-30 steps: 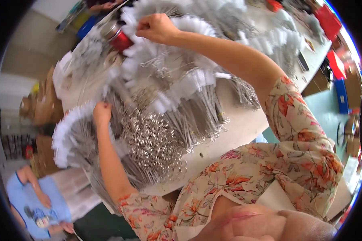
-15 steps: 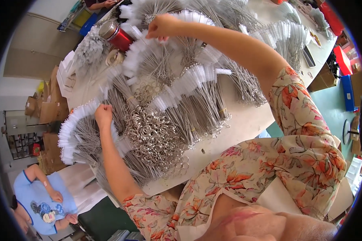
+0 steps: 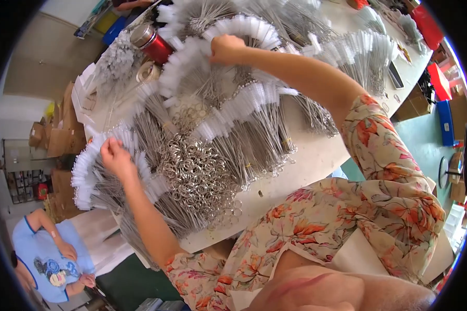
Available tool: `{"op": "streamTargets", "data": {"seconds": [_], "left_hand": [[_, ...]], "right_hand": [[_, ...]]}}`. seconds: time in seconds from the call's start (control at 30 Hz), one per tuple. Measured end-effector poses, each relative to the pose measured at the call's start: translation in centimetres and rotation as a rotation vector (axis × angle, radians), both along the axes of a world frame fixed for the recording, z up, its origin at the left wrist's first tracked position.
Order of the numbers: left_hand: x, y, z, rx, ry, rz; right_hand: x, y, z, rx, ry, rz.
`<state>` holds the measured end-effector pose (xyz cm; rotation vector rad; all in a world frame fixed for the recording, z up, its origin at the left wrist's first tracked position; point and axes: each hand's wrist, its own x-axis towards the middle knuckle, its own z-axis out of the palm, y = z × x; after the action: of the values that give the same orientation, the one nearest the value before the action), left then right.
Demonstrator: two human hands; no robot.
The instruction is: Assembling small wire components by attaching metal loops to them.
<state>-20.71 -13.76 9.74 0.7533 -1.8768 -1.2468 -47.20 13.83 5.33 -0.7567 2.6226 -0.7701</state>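
Observation:
My left hand (image 3: 118,156), fingers bent in, hovers over a fanned bundle of thin wire brushes with white bristle heads (image 3: 85,168) at the table's left. What those fingers hold, if anything, is hidden. Farther off, my right hand (image 3: 228,49) is closed above another cluster of white-tipped wire brushes (image 3: 184,75); I cannot make out anything in its grip. Between my arms lies a heap of loose metal split rings (image 3: 194,171), with a smaller pile of rings (image 3: 188,115) behind it. Beside the heap is a row of wire brushes (image 3: 249,111), their looped ends pointing toward me.
A red lidded flask (image 3: 154,45) and a tape roll (image 3: 148,71) stand at the far left of the table (image 3: 316,155). More brush bundles (image 3: 355,52) fill the far right. A person in a blue shirt (image 3: 52,259) sits at the lower left. Cardboard boxes (image 3: 62,129) are stacked beyond.
My left hand has moved left and slightly nearer, over the fanned bundle. My right hand has shifted right and a little nearer, still closed.

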Motion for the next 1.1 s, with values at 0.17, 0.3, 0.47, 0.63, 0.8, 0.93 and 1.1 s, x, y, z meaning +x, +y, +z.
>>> {"op": "streamTargets", "data": {"seconds": [0.17, 0.3, 0.47, 0.63, 0.8, 0.93, 1.1], "left_hand": [[4.5, 5.3, 3.6, 0.192, 0.084, -0.147], [8.3, 6.7, 4.5, 0.242, 0.016, -0.181], [12.1, 9.7, 5.2, 0.159, 0.063, -0.058], [16.6, 12.6, 2.3, 0.473, 0.084, 0.179], [18.3, 15.1, -1.4, 0.662, 0.175, 0.071], [18.6, 16.6, -2.3, 0.708, 0.239, -0.019], [18.1, 17.5, -2.3, 0.684, 0.233, -0.004]], "right_hand": [[0.6, -0.2, -0.2, -0.218, -0.003, -0.148], [1.0, -0.5, 3.5, -0.846, 0.182, 0.025], [-5.8, 5.6, 9.8, -0.998, 0.039, -0.165], [-11.6, 12.4, 2.8, 0.095, 0.386, -0.017], [-10.9, 14.4, -0.4, -0.030, 0.188, -0.017], [-10.4, 14.4, -0.4, 0.029, 0.179, -0.185], [-9.1, 13.9, 1.8, -0.154, 0.262, -0.270]]}}
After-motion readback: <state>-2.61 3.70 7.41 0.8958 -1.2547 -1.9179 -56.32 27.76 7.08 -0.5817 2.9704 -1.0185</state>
